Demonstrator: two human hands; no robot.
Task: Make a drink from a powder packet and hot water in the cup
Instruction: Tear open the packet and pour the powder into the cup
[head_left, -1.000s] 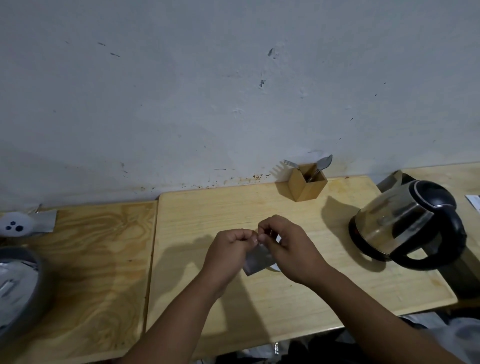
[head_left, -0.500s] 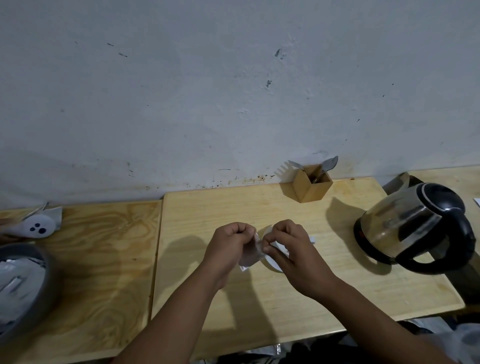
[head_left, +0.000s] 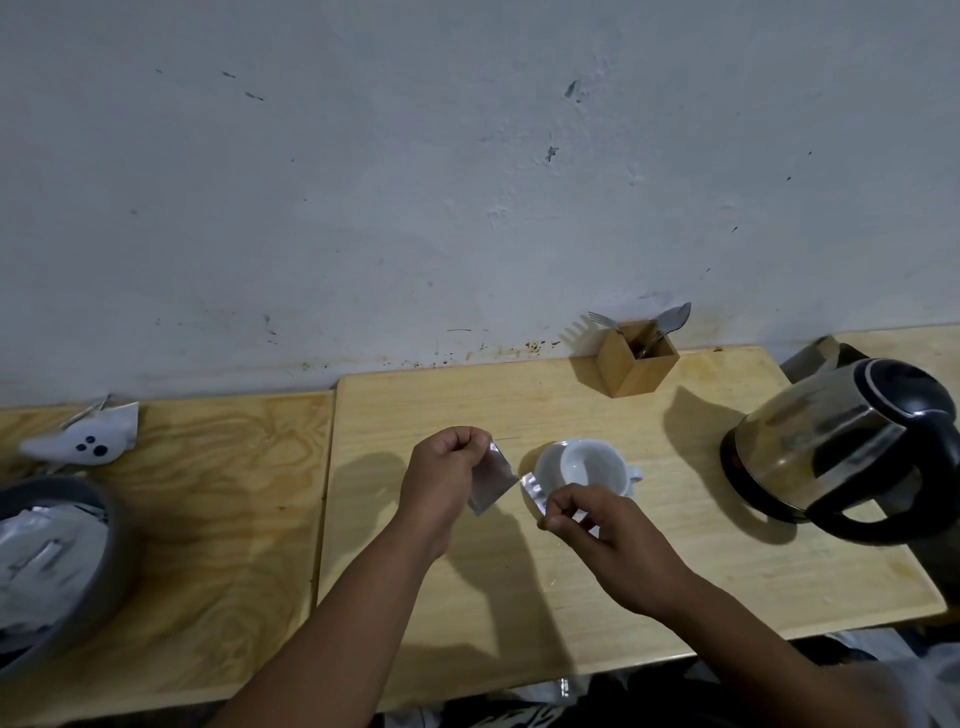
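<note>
A white cup (head_left: 584, 466) stands empty on the wooden table (head_left: 571, 582), its handle to the right. My left hand (head_left: 444, 480) pinches a small silver powder packet (head_left: 491, 480) just left of the cup. My right hand (head_left: 605, 535) holds the torn-off silver strip (head_left: 535, 491) in front of the cup, a small gap away from the packet. A steel and black electric kettle (head_left: 841, 452) sits at the right, handle toward me.
A wooden box (head_left: 636, 361) with a fork and spoons stands against the wall behind the cup. A grey bin (head_left: 67, 561) with silver wrappers sits at the far left on a second board. A white crumpled bag (head_left: 85, 441) lies near the wall.
My hands were together over the cup, gripping the packet. They have pulled apart, the top strip has torn off into my right hand, and the cup shows between them.
</note>
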